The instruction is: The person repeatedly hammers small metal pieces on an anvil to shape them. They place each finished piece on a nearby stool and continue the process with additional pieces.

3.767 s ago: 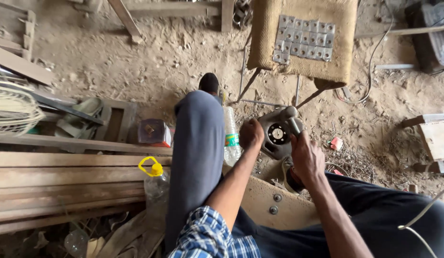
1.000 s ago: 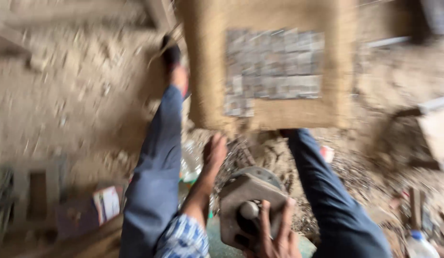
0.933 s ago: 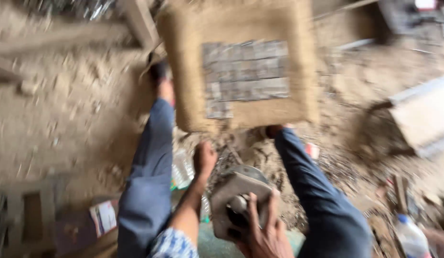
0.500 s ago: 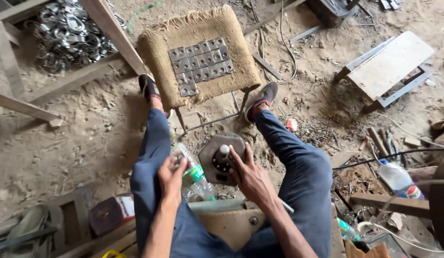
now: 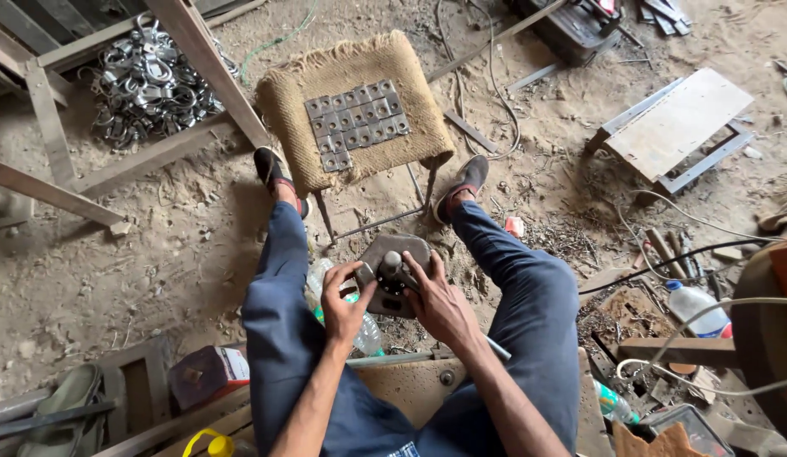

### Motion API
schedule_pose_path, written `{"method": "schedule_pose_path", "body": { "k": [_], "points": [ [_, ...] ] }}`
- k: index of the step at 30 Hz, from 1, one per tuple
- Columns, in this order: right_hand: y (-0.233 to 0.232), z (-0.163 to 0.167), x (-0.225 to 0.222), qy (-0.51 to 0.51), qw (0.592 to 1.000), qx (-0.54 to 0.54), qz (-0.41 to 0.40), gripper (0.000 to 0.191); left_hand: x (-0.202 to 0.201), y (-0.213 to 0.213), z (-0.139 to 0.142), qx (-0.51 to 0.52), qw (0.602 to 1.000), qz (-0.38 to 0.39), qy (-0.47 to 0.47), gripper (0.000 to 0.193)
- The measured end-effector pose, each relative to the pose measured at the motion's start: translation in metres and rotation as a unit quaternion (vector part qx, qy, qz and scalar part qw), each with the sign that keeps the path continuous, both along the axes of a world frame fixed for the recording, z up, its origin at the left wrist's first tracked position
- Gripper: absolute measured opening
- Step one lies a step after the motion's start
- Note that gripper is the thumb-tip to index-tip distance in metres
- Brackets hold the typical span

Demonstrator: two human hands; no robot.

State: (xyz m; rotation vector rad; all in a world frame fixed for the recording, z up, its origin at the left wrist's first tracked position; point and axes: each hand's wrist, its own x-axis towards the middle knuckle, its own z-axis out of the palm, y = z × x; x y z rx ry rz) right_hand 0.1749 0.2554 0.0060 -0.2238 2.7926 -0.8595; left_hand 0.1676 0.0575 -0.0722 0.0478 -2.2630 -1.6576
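Left hand [image 5: 341, 298] and right hand [image 5: 436, 298] each in a clenched grip on a grey metal machine part [image 5: 392, 272], held between the knees above the sandy floor [image 5: 114, 245], burlap-covered stool [image 5: 353, 106] just ahead, plastic bottle [image 5: 365, 336] beneath.

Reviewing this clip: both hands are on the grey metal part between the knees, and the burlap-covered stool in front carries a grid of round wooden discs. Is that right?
Not quite. The head view shows the burlap-covered stool carrying a grid of square grey metal plates, not round wooden discs. The rest holds: the left hand and right hand are both on the grey metal part between the knees.
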Motion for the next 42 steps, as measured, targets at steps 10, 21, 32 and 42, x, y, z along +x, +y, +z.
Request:
{"method": "schedule_pose_path", "body": {
  "k": [10,21,32,42],
  "points": [
    [-0.001,0.013,-0.001,-0.030,0.999,0.023,-0.009,0.068,-0.009,0.021,-0.010,-0.034,0.997,0.071,-0.025,0.045],
    [0.002,0.015,-0.004,0.002,1.000,-0.007,-0.010,0.067,-0.015,0.012,-0.013,-0.036,0.998,0.037,-0.043,0.049],
    [0.007,0.015,-0.004,0.032,0.999,-0.036,-0.009,0.067,-0.021,0.006,-0.003,-0.026,0.998,-0.003,-0.060,0.054],
    [0.007,0.024,-0.007,-0.009,1.000,-0.008,-0.021,0.063,-0.023,0.004,-0.008,0.046,0.994,-0.014,-0.093,0.049]
  ]
}}
